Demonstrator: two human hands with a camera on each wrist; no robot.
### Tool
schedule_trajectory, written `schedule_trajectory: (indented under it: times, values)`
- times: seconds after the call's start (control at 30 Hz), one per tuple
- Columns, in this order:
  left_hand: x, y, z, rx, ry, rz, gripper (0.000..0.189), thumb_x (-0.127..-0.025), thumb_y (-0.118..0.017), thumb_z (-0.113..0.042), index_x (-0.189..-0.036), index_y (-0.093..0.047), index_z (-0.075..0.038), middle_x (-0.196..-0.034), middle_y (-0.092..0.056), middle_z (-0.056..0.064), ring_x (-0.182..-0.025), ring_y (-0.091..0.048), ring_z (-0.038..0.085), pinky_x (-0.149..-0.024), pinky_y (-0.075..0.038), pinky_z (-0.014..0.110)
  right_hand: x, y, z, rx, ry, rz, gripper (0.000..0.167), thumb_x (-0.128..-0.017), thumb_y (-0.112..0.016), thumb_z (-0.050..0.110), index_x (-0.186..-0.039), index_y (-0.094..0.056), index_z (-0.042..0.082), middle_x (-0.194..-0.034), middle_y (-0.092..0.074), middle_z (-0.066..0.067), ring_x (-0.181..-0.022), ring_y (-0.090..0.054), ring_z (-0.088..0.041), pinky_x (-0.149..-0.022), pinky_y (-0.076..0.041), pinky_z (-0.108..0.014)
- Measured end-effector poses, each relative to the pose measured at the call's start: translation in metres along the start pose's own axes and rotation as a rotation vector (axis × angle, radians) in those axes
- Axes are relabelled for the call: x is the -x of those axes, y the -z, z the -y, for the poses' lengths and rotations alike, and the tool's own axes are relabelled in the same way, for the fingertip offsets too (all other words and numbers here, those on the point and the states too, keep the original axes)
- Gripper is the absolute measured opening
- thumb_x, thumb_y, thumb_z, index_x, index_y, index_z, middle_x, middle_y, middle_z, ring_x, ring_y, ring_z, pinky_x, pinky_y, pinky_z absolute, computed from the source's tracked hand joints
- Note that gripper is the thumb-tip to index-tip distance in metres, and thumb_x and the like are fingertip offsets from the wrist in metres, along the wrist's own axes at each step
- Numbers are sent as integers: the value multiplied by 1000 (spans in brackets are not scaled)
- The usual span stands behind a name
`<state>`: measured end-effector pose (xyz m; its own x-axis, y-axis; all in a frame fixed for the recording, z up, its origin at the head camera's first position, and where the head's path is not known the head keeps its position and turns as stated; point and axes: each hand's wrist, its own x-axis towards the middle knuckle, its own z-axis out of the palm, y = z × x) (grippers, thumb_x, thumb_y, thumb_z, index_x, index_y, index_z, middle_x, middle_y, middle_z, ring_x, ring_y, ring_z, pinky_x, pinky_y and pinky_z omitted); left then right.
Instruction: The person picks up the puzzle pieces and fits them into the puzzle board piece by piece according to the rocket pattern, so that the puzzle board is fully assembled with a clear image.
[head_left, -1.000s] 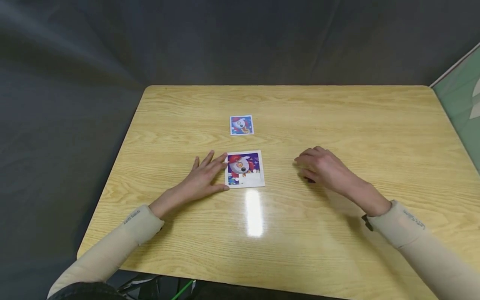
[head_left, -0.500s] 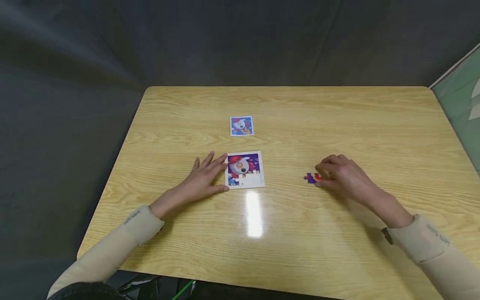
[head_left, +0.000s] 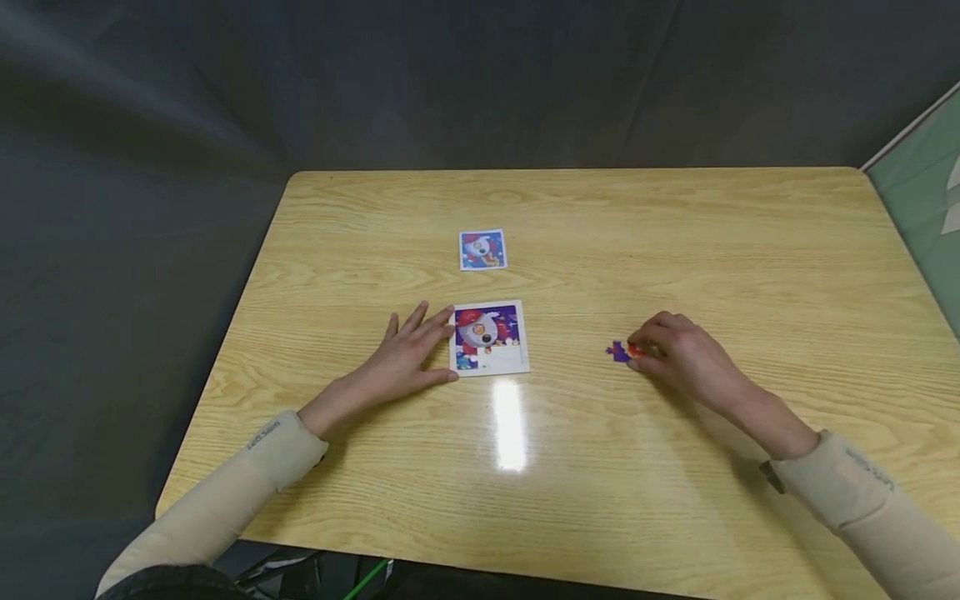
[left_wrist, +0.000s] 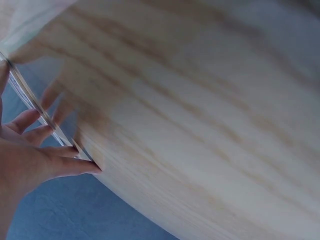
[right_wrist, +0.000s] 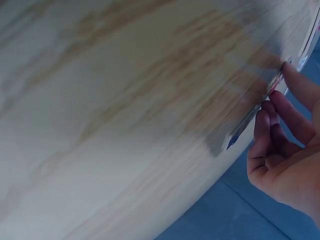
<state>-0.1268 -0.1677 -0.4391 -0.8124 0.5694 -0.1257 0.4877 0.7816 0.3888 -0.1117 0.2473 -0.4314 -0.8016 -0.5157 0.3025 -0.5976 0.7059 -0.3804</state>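
Observation:
A square jigsaw puzzle board [head_left: 504, 360] with a white border lies before me, showing a cartoon animal picture and a bare white area at lower right. My left hand [head_left: 401, 358] rests at its left edge, fingers spread and fairly straight, fingertips and thumb touching the border. Off to the right, my right hand [head_left: 686, 358] pinches a small purple and red-orange puzzle piece [head_left: 619, 352] between thumb and fingers at the tabletop. In the right wrist view the fingertips meet its thin reddish edge [right_wrist: 274, 84]; a dark blue bit [right_wrist: 233, 141] sticks out beyond the curled fingers.
A small square picture card [head_left: 483, 250] with a similar cartoon lies behind the board. Both rest on a wood-grain table [head_left: 720, 242]. A dark curtain [head_left: 480, 83] hangs behind the table, and a green panel [head_left: 922, 208] stands at the right.
My right hand has drawn back to the right, uncovering the purple and red puzzle piece, then edged slightly left over its red end. My left hand has stayed on the board.

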Motion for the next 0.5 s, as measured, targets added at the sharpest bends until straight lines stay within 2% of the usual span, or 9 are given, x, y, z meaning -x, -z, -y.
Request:
schedule_trajectory:
  times: [0.2, 0.5]
  values:
    - [0, 0, 0, 11, 3, -1, 71, -89, -61, -53, -143, -44, -11, -161, -15, 2, -146, -3, 35, -109, -1, 68, -2, -1, -3, 5, -10, 30, 25, -69, -84, 7, -89, -70, 1, -88, -64, -6, -76, -58, -18, -63, -51, -36]
    - [0, 1, -1, 12, 9, 12, 70, -89, -61, -53, -143, -44, -11, -161, -14, 2, -146, -2, 35, -109, -1, 68, -5, -5, -7, 78, 153, -43, 23, -66, -80, 11, -82, -66, 4, -75, -61, -1, -67, -53, -11, -55, -47, -31]
